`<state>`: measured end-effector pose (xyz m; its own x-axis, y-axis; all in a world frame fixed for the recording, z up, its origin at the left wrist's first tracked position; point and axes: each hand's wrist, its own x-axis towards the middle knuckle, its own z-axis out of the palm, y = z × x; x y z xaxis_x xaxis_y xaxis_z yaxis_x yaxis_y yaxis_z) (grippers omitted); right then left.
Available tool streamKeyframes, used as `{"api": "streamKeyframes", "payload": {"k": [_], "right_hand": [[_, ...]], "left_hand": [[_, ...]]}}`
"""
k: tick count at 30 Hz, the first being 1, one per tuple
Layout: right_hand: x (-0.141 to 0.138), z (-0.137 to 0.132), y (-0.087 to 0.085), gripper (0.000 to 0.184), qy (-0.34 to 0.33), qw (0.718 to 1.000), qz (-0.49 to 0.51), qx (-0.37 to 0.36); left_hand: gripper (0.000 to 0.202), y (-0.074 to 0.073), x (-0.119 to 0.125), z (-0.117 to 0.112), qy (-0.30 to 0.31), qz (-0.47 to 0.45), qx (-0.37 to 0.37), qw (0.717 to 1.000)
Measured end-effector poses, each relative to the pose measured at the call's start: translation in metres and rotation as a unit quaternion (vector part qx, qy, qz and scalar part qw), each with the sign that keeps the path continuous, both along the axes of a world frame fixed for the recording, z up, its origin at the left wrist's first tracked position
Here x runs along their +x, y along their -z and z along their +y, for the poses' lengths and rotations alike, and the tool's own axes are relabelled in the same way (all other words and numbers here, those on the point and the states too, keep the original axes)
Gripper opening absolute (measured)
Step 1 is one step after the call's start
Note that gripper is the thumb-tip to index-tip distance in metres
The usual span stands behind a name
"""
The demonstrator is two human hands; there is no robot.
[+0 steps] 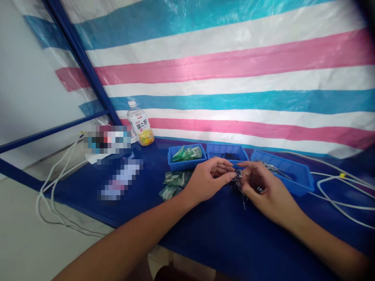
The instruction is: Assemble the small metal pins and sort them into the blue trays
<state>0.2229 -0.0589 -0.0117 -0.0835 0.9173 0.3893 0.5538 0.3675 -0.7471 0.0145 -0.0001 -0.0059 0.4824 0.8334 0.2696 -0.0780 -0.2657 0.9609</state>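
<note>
My left hand (209,176) has its fingers curled toward its thumb, with the tips up against a bunch of thin metal pieces (238,182). From the other side my right hand (265,191) closes its thumb and fingers on the same pieces. They look like slim pins or leads with dark parts, too small and blurred to name. Some hang down below the fingers over the table. Just behind the hands stands a blue bin (227,148) with small dark parts. To its right, a longer blue bin (293,175) holds thin silvery pieces.
Another blue bin (187,158) holds green packets. Clear packets with small parts (172,185) lie on the blue table (199,238), left of my hands. A drink bottle (141,125) stands at the back. White cables (334,195) run along the right; more hang at left.
</note>
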Motion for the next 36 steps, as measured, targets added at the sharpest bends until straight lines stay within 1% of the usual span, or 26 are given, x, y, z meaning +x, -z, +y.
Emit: {"api": "streamKeyframes", "payload": {"k": [1, 5, 7, 10, 13, 16, 18, 20, 24, 26, 29, 32, 36], "right_hand": [[0.0, 0.0, 0.0, 0.032, 0.004, 1.0, -0.004, 0.003], [0.004, 0.0, -0.001, 0.015, 0.047, 0.999, -0.022, 0.004], [0.005, 0.001, -0.001, 0.016, 0.053, 0.998, -0.031, 0.001], [0.005, 0.001, -0.001, 0.019, 0.048, 0.998, -0.036, 0.008], [0.006, 0.002, 0.001, 0.019, 0.041, 0.999, -0.034, 0.006], [0.006, 0.004, 0.003, 0.02, 0.007, 0.999, -0.042, -0.004], [0.006, 0.004, 0.004, 0.021, -0.012, 0.999, -0.043, -0.007], [0.005, 0.005, 0.004, 0.022, -0.013, 0.999, -0.033, -0.012], [0.004, 0.004, 0.005, 0.027, 0.014, 1.0, 0.002, -0.028], [0.004, 0.003, 0.004, 0.033, 0.02, 0.999, 0.031, -0.028], [0.004, 0.002, 0.003, 0.039, 0.015, 0.998, 0.055, -0.027], [0.005, 0.002, 0.002, 0.031, 0.015, 0.999, 0.02, -0.033], [0.006, 0.004, 0.003, 0.027, 0.013, 0.999, -0.02, -0.039]], "left_hand": [[0.033, -0.001, -0.001, -0.001, 0.003, 0.019, 0.004, 1.0], [0.041, -0.004, -0.003, -0.005, 0.032, 0.096, 0.016, 0.995], [0.038, -0.005, -0.003, -0.007, 0.025, 0.109, 0.051, 0.992], [0.032, -0.006, -0.003, -0.006, 0.001, 0.124, 0.124, 0.985], [0.03, -0.007, -0.004, -0.003, -0.015, 0.129, 0.153, 0.98], [0.024, -0.006, -0.004, -0.001, -0.015, 0.117, 0.143, 0.983], [0.017, -0.004, -0.004, -0.001, -0.016, 0.091, 0.112, 0.989], [0.012, -0.001, -0.003, 0.0, -0.018, 0.054, 0.071, 0.996], [0.024, 0.004, -0.001, 0.002, -0.023, -0.005, 0.02, 1.0], [0.027, 0.004, -0.001, 0.003, -0.031, 0.003, 0.017, 0.999], [0.024, 0.002, -0.002, 0.003, -0.034, 0.046, 0.033, 0.998], [0.025, 0.0, -0.003, 0.003, -0.031, 0.066, 0.054, 0.996], [0.032, -0.001, -0.003, 0.002, -0.035, 0.059, 0.065, 0.996]]}}
